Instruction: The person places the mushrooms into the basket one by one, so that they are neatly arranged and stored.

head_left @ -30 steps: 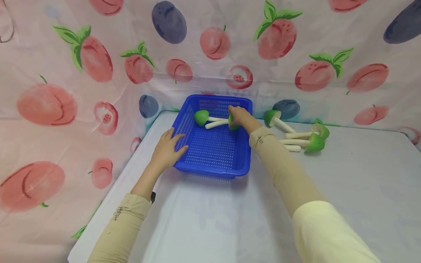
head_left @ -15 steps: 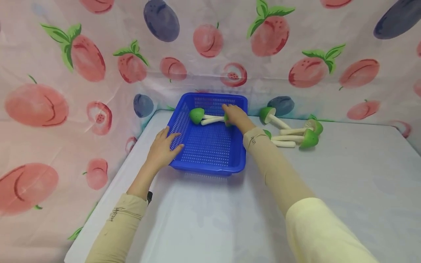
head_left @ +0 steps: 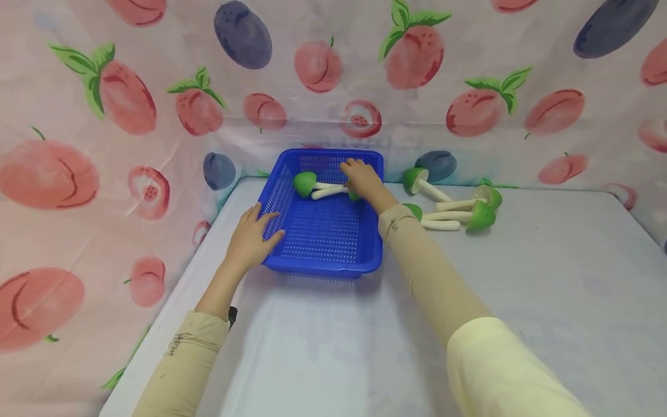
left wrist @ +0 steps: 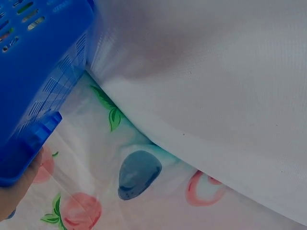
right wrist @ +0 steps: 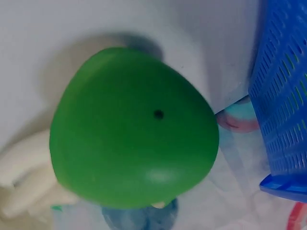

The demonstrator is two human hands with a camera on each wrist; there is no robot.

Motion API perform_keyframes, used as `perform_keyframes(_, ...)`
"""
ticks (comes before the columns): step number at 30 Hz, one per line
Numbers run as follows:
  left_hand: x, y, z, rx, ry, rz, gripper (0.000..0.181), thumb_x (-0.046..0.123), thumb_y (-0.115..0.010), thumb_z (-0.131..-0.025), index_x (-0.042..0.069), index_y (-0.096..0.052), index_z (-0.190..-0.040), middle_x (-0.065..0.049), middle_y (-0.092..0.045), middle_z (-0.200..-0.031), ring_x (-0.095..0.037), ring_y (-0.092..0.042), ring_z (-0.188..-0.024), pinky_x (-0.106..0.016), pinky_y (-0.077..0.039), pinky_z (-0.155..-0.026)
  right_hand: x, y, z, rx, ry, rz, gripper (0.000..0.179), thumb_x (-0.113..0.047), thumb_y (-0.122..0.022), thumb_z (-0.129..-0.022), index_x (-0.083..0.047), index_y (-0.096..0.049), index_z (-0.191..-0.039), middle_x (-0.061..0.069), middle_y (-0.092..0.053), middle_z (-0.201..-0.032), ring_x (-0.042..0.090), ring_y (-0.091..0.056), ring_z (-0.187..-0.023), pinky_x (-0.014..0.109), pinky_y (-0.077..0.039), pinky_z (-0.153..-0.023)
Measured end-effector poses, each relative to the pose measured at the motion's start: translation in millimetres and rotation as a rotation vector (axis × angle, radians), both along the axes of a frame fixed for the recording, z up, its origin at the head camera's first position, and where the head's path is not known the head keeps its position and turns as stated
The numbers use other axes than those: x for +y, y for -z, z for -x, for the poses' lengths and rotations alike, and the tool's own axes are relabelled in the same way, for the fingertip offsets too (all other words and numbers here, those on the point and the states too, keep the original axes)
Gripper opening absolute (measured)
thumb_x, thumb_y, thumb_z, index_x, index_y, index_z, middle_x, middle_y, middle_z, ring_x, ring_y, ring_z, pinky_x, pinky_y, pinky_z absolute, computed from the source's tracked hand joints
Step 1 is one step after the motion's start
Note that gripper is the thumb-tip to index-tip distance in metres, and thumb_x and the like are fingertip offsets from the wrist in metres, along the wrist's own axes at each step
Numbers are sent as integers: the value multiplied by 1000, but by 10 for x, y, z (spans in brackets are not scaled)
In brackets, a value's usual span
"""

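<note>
A blue perforated plastic basket (head_left: 322,267) stands on the white tabletop against the back wall. My left hand (head_left: 249,240) holds its left rim, the thumb and one finger spread over the inside edge; the left wrist view catches part of that hand below the rim. Inside, a toy mushroom (head_left: 304,184) with green cap and white stem lies at the back left. My right hand (head_left: 363,179) reaches in at the back right and grips the cap of a second mushroom (head_left: 328,192), whose stem points left. The fingers cover most of this cap.
Right of the basket lie several more green-capped mushrooms (head_left: 480,216), stems crossing. One mushroom cap (right wrist: 134,129) fills the middle of the right wrist view, close beside the basket. A fruit-print cloth (head_left: 318,66) hangs behind and left of the table.
The whole head view has shifted, so everything sits further left. The right hand stays at the second mushroom with its fingers slightly higher; the left hand keeps its place on the rim.
</note>
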State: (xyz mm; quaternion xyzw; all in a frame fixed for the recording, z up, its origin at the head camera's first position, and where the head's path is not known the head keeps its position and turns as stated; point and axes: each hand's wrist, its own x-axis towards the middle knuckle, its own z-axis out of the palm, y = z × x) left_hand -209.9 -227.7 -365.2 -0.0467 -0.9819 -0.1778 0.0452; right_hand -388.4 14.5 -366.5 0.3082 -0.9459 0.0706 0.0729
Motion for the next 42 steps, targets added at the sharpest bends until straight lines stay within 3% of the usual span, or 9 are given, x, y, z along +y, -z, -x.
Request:
perform_keyframes(3,9,11,5,-8,-2,-1,55,36,-51,-94,6,-44,-139,-28,-19,-153,-44,-17,-142,-60,-19,-113,-19,-4,-54,149,-110,-35,26,-12,-62,-90,-4,-59,-114,15,-58,-116,34,-56,-108,48,-50,-87)
perform_keyframes(5,18,28,4,-10,-2,-5,55,37,-51,-94,6,-44,-140,-28,-19,-153,-44,-17,-142,-60,-19,-113,-30,-12,-99,202,-163,-61,23,-10,-60,-91,-4,-60,-114,14,-59,-115,33,-57,-105,47,-51,-84)
perform_keyframes(9,22,74,-13,-11,-2,-6,55,37,-51,-94,6,-44,-139,-28,-20,-153,-44,-18,-141,-60,-20,-113,-47,-54,-180,114,-168,-94,28,-12,-59,-92,-6,-59,-119,13,-60,-117,32,-57,-109,47,-49,-89)
perform_keyframes(12,13,98,-32,-12,-5,-11,54,36,-51,-94,6,-45,-139,-28,-20,-153,-44,-18,-141,-61,-20,-112,-47,-105,-219,20,-132,-77,33,-15,-61,-91,-8,-57,-123,12,-59,-122,33,-54,-114,49,-47,-94)
perform_keyframes(14,11,103,-41,-12,-7,-14,54,37,-50,-94,6,-45,-139,-28,-19,-153,-44,-18,-141,-61,-20,-112,-36,-147,-238,1,-114,-47,34,-16,-62,-91,-9,-57,-124,11,-59,-123,33,-54,-115,49,-47,-94)
perform_keyframes(25,13,49,-30,-7,12,-7,53,35,-51,-94,5,-46,-138,-30,-20,-152,-45,-19,-141,-61,-21,-111,203,-446,-485,-40,-166,165,29,-13,-62,-91,-7,-60,-119,13,-62,-120,31,-58,-111,44,-48,-93)
perform_keyframes(32,12,-44,14,16,11,3,52,33,-52,-94,4,-47,-137,-30,-20,-152,-45,-19,-141,-62,-22,-111,393,-690,-600,0,-191,303,30,-11,-60,-91,-4,-58,-120,14,-61,-122,31,-54,-119,44,-42,-103)
perform_keyframes(37,22,-40,3,1,11,4,52,34,-51,-94,4,-47,-137,-31,-19,-152,-46,-18,-141,-62,-22,-111,551,-757,-721,7,-185,323,31,-11,-60,-92,-3,-57,-122,15,-59,-125,31,-50,-124,44,-38,-107)
perform_keyframes(42,18,-21,-8,-4,5,10,53,36,-50,-94,5,-46,-137,-30,-18,-152,-46,-17,-141,-63,-22,-110,739,-723,-810,27,-143,308,30,-11,-60,-91,-1,-57,-120,16,-60,-123,32,-51,-121,44,-40,-105)
